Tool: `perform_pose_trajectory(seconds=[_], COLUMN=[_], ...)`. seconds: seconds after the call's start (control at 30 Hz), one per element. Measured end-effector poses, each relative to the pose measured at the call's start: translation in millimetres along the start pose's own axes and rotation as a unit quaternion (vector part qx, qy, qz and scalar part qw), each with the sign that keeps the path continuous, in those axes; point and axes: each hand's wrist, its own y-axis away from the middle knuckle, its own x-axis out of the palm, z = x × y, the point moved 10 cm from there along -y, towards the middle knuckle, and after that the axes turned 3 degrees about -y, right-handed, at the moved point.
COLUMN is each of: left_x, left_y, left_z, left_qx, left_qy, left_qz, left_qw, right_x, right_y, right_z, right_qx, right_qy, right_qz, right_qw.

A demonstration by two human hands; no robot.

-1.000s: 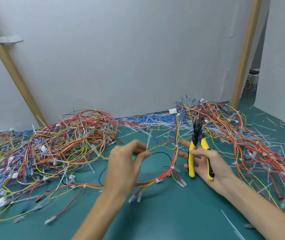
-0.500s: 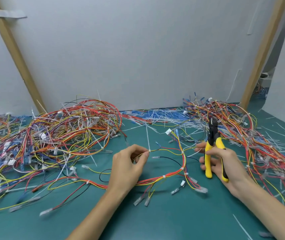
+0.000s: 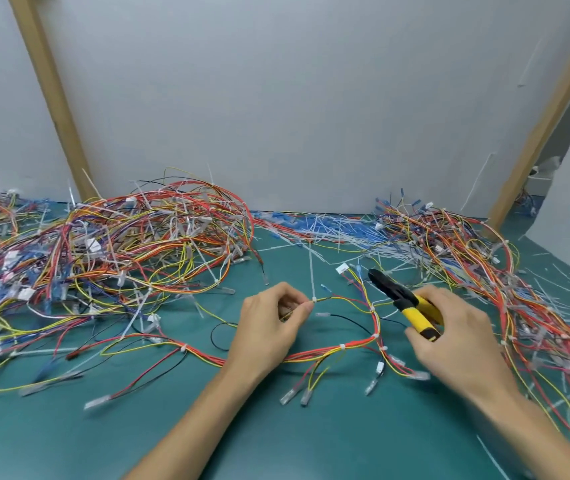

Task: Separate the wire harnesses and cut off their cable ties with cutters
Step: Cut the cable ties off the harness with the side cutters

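Wire harness (image 3: 339, 349) in red, yellow and black lies spread on the green counter (image 3: 311, 438) between the two hands, apart from the big tangled pile (image 3: 120, 251) at the left and the second pile (image 3: 484, 258) at the right. The left hand (image 3: 269, 330) pinches a thin yellow-and-red branch between thumb and fingertips, just beside a white cable tie (image 3: 314, 300) whose long tail stands straight up. The right hand (image 3: 460, 341) is wrapped around the yellow handles of the cutters (image 3: 411, 308).

Half a second ago the cutters stood nearly upright in that hand, nose pointing away from the person. Now they are tipped over, the black nose aiming up and left across the harness towards the pinched branch. The left hand's pinch looks unchanged. Whether the cutting jaws are parted is too blurred to tell, and they are not yet at the tie.

That swing suggests the separating is done for this harness and the cutting step is starting, with the held tie the likely first target. Several more white ties show along the red trunk, so much remains. Cut offcuts (image 3: 328, 226) litter the counter by the wall.
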Motion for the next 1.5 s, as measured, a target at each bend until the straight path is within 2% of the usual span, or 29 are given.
perform_pose_trajectory(seconds=[0.13, 0.27, 0.43, 0.63, 0.73, 1.03, 1.27, 1.5], left_x=[-4, -4, -12, -19, -23, -27, -21, -16], left_y=[1, 3, 3, -1, -3, -7, -8, -7], left_z=[-9, -16, -18, -23, -20, -4, 3, 8], left_qx=[0.034, 0.048, 0.058, 0.103, 0.113, 0.061, 0.037, 0.021], left_qy=[-0.002, 0.021, 0.021, -0.037, -0.052, -0.016, 0.002, 0.023], left_qz=[-0.014, -0.014, -0.034, -0.028, -0.038, -0.061, -0.027, -0.007], left_qw=[0.999, 0.999, 0.998, 0.994, 0.992, 0.996, 0.999, 0.999], right_x=[-3, 3, 18, 51, 64, 78, 84, 87], right_y=[4, 1, -18, -60, -70, -54, -42, -37], right_z=[5, 3, 15, 34, 45, 40, 30, 33], right_qx=[0.003, 0.002, -0.043, -0.064, -0.064, -0.064, -0.052, -0.076], right_qy=[-0.010, 0.051, 0.123, 0.193, 0.177, 0.137, 0.130, 0.127], right_qz=[-0.007, 0.030, 0.077, 0.229, 0.254, 0.219, 0.197, 0.171], right_qw=[1.000, 0.998, 0.988, 0.952, 0.949, 0.964, 0.970, 0.974])
